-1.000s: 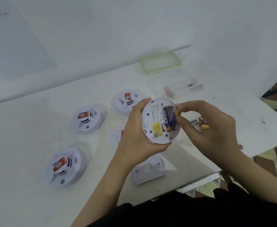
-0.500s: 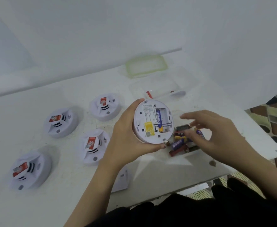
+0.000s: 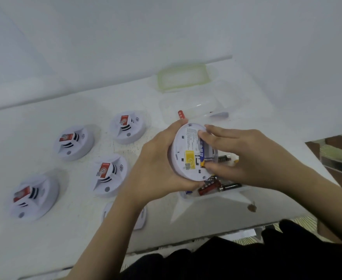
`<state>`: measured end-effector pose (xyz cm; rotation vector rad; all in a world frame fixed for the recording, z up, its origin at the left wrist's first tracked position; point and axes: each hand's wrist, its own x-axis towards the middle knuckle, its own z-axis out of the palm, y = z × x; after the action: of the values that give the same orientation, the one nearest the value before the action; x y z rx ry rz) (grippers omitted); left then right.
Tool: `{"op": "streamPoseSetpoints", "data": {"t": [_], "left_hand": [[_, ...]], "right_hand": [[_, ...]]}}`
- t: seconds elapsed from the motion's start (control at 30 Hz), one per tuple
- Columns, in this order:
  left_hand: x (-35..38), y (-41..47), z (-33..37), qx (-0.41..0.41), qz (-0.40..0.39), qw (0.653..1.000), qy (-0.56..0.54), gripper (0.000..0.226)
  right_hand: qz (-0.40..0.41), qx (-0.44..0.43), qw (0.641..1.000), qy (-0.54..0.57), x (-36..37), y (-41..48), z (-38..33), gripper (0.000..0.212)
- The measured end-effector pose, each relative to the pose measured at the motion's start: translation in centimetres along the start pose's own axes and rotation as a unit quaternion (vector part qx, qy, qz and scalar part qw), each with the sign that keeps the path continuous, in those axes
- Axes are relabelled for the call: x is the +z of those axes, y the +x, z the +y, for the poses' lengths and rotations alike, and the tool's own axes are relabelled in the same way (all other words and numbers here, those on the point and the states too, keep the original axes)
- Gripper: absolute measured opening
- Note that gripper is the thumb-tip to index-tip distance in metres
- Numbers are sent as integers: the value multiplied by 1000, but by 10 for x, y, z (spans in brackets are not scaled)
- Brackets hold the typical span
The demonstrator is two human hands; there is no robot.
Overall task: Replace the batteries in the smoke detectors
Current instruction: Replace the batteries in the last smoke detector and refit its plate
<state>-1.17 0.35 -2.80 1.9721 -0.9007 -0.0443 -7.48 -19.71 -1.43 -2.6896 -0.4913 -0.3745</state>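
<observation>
White plastic fills the head view: the left hand (image 3: 158, 164) grips a round detector (image 3: 188, 150) by its rim, lifted off the worktop (image 3: 85, 229) with its back turned up and the battery bay open beside a yellow label (image 3: 190, 159). The right hand (image 3: 253, 158) pinches a blue battery (image 3: 203, 152) lying in that bay, forefinger on the far end and thumb on the near end, with the other fingers stretched out straight. Whether the cell is fully seated I cannot tell, as the fingers cover both contacts. Just below the detector, loose batteries (image 3: 216, 186) lie in a clear tray. Four other detectors (image 3: 108, 172) sit face up to the left, well apart from the hands, and a cover plate (image 3: 141, 217) lies partly hidden under the left forearm. Farther back stand a clear box (image 3: 196, 106), a green-rimmed lid (image 3: 183, 77) and a red battery (image 3: 182, 115). To seat the cell well, I would check its polarity against the bay's marks, press the spring end in first, then push the other end down flat. The left hand should brace the rim firmly, since a tilted cell may spring out. The cover plate should go back on only once the cell lies level.
</observation>
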Motion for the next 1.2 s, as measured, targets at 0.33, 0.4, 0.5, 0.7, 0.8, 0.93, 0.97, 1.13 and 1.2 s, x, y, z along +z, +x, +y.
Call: {"op": "streamPoseSetpoints", "data": {"t": [0.33, 0.4, 0.5, 0.7, 0.8, 0.93, 0.97, 1.13, 1.2], "left_hand": [[6, 3, -4, -19, 9, 999, -37, 95], [5, 5, -4, -14, 14, 999, -34, 90], [5, 4, -5, -14, 24, 999, -45, 86], [7, 1, -8, -17, 20, 998, -50, 89], [0, 2, -11, -8, 25, 999, -28, 92], [-9, 4, -16, -12, 36, 999, 22, 95], [-10, 5, -17, -13, 42, 999, 22, 94], [-12, 11, -25, -23, 68, 997, -25, 93], [-11, 16, -27, -30, 80, 995, -43, 93]], "right_hand": [[14, -66, 998, -16, 8, 0, 8, 51], [4, -60, 998, -11, 10, -3, 10, 53], [-29, -35, 998, 38, 14, -7, 13, 59], [-7, -20, 997, 76, 13, -11, 16, 50], [61, -12, 991, 119, 10, -19, 17, 34], [30, 11, 989, 141, 0, -27, 24, 24], [-7, 10, 991, 133, -3, -26, 26, 27], [-31, 29, 993, 107, -9, 6, 41, 38], [16, 50, 995, 84, -9, 30, 52, 33]]}}
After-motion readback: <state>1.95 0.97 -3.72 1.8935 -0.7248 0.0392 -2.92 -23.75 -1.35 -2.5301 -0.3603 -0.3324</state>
